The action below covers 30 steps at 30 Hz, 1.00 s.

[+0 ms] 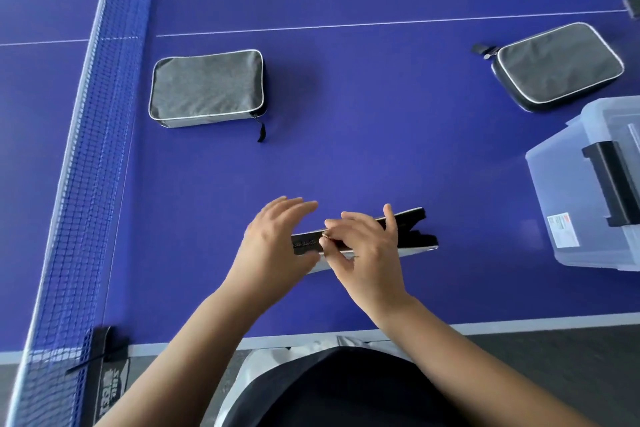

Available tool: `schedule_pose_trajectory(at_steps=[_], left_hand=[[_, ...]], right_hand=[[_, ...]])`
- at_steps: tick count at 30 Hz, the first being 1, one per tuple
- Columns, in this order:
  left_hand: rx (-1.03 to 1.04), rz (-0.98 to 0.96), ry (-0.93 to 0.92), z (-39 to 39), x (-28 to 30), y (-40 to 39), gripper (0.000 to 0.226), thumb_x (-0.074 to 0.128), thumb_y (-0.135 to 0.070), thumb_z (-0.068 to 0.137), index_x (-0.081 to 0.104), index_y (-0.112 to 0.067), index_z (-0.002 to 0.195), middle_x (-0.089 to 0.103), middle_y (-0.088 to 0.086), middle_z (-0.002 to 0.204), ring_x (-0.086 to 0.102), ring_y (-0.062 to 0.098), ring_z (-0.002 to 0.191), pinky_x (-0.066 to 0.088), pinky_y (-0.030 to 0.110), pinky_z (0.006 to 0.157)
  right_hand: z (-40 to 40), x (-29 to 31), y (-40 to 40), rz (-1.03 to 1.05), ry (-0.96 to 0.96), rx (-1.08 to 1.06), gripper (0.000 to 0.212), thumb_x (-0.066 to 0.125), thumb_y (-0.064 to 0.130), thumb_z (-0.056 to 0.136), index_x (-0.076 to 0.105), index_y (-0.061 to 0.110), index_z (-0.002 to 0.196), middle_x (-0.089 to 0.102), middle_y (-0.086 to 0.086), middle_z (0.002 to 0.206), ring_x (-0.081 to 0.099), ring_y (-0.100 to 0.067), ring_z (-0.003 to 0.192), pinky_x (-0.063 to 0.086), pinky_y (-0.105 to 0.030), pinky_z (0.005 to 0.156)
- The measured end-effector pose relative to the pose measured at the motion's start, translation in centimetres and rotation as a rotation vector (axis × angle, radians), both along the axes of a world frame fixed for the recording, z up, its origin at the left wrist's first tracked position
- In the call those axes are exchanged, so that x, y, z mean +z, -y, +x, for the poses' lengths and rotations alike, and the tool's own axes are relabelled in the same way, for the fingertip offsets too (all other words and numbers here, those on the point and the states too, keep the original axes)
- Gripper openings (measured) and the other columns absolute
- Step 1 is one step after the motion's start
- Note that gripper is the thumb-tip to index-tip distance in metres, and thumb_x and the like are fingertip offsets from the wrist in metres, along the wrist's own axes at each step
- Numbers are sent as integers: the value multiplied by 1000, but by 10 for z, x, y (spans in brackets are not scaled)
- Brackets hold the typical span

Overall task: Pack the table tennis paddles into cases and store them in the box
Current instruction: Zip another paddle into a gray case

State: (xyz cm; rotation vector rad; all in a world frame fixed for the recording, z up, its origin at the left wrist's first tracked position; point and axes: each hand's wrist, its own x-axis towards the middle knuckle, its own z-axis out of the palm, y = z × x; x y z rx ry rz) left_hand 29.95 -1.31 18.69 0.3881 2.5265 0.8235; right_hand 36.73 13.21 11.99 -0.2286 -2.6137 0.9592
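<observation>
Standing on edge near the table's (381, 149) front border, a half-zipped case (412, 229) is steadied by the left hand (273, 239), fingers straight and together along its far side. The zipper pull is pinched by the right hand (360, 246). Two closed cases (206, 88) (557, 66) lie flat beyond; the clear box (588, 191) sits right.

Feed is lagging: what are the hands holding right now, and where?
Right hand pinches the zipper pull of the near case; left hand steadies its zipped end.
</observation>
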Motion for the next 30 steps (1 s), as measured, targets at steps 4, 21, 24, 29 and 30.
schedule_pose_trajectory(at_steps=[4,21,24,29,30], left_hand=[[-129,-121,-61,8,-39,-4,56,81,-36,76,60,-26,127,68,-10,113,62,19,109,43,37,96],[-324,-219,-140,-1,-30,-75,37,66,-45,82,58,-30,114,64,-8,96,61,20,90,41,30,76],[-306,-166,-141,2,-18,-76,32,65,-44,85,58,-31,112,61,-10,95,58,17,88,44,31,72],[-106,101,-69,17,3,-52,32,78,-40,77,60,-37,103,57,-20,80,53,6,78,44,20,69],[-73,132,-41,19,2,-48,34,80,-39,76,60,-38,104,58,-22,79,54,4,79,44,18,69]], right_hand=[[-1,0,1,20,-96,-84,12,68,25,85,72,19,75,72,11,102,62,-20,109,26,-64,108],[26,18,-83,-179,-40,-340,2,70,7,88,71,6,89,67,-5,108,59,-8,98,40,-3,72],[27,47,-85,-147,-111,-321,7,69,11,88,72,4,87,68,-4,103,62,-13,94,41,-4,75],[29,101,-99,-95,-237,-351,5,74,6,86,73,4,81,68,-5,100,61,-6,91,44,-12,79],[28,104,-99,-98,-230,-345,6,74,7,86,73,4,80,68,-3,99,61,-4,90,45,-12,77]])
